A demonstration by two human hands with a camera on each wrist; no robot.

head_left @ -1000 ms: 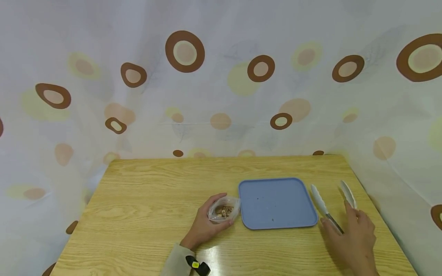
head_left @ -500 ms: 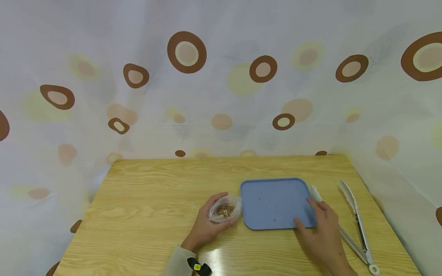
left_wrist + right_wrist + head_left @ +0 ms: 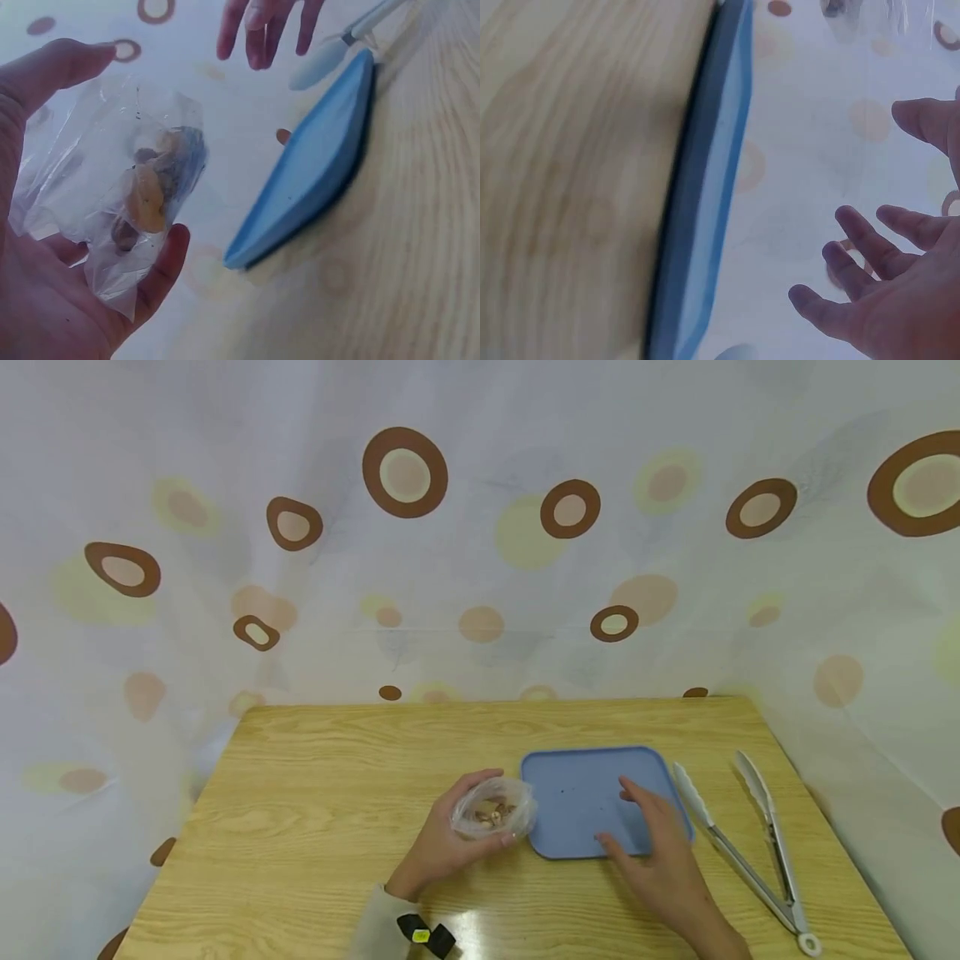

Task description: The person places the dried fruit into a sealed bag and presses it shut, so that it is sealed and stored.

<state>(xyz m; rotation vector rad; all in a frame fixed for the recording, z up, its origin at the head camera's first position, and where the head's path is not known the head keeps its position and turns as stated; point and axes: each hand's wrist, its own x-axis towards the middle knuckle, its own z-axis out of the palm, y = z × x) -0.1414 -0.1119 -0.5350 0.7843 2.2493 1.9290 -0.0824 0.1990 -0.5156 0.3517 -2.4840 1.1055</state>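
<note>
My left hand (image 3: 438, 842) holds a clear plastic bag (image 3: 517, 806), fingers and thumb curved round its sides. The bag's mouth gapes upward, and small brown and tan pieces (image 3: 497, 815) lie inside; their kind is hard to tell. Through the film of the bag (image 3: 82, 172) in the left wrist view, these pieces (image 3: 146, 199) gather at the bottom. My right hand (image 3: 663, 860) hovers over the right part of a blue tray (image 3: 573, 827), thumb and fingers spread with nothing between them. In the right wrist view, the right hand's fingers (image 3: 870, 251) stand apart.
A pair of metal tongs (image 3: 783, 868) with pale tips lies spread on the wooden table (image 3: 360, 760), right of the tray. A few dark specks dot the tray. Behind the table hangs a patterned sheet (image 3: 465, 568).
My right hand has let go of the tongs and moved left over the tray. The left hand has raised the bag slightly, shifting it a little toward the tray.
</note>
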